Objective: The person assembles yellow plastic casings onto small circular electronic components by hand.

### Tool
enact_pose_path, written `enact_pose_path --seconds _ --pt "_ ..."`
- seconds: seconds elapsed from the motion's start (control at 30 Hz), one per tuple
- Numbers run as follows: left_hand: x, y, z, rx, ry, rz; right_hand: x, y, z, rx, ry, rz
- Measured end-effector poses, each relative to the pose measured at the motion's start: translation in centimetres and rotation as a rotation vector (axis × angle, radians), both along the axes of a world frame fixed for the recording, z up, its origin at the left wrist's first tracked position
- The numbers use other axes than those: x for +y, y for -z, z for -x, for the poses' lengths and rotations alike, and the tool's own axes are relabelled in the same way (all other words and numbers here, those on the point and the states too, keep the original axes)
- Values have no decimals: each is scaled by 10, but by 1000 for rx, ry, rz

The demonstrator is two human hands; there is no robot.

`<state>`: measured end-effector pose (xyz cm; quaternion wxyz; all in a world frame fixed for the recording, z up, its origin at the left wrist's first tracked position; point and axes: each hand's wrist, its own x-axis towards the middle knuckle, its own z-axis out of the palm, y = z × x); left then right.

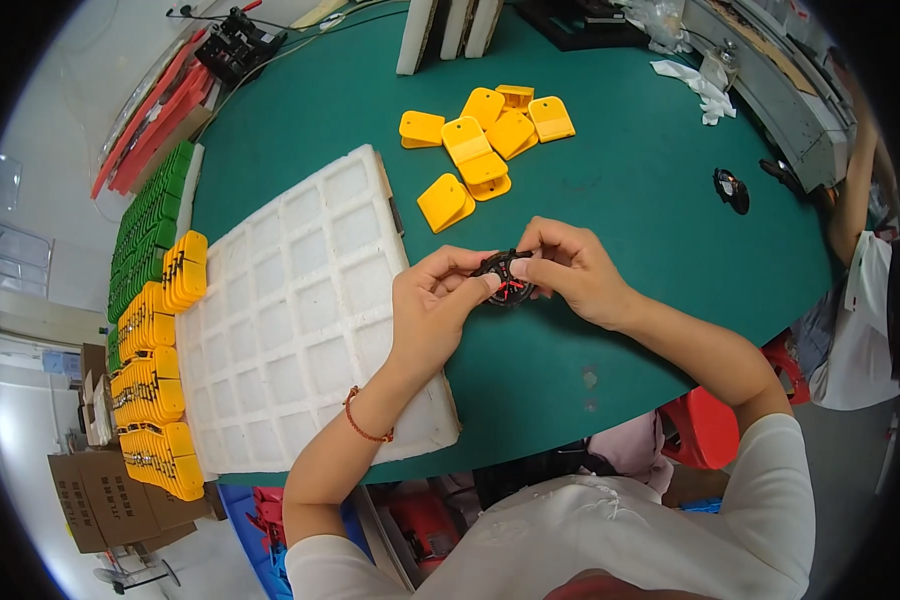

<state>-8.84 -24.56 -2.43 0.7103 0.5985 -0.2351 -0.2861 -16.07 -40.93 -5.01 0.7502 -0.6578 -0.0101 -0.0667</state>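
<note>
Above the green table, both my hands hold a black wristwatch with red marks on its dial. My left hand grips its left side, thumb across the front. With its thumb at the upper right of the dial, my right hand pinches the other side. Most of the strap is hidden behind my fingers. Beyond my hands lie several yellow folded plastic holders in a loose group. A second black watch rests farther right on the table.
A white foam tray with square pockets lies left of my hands, partly under my left forearm. Past it stand rows of yellow holders and green holders. White boards stand at the far edge. A grey machine is far right, near another person's arm.
</note>
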Motion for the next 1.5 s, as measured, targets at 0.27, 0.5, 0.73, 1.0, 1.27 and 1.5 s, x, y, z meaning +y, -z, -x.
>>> enact_pose_path --seconds 0.27,0.5,0.73,1.0,1.27,1.5 --pt "-1 1 1 -17 3 11 2 2 0 6 21 -9" --pt "-1 4 0 -2 -6 -8 5 -4 3 66 18 15" --pt "-1 8 -1 1 -1 -9 5 -4 3 19 34 17" --pt "-3 2 -2 21 -28 20 -4 -5 0 73 -32 73" --pt "-2 2 -5 31 -59 39 -78 -7 -74 -359 514 1298" --pt "-3 3 -7 13 -4 6 -79 -5 -135 110 204 1361"
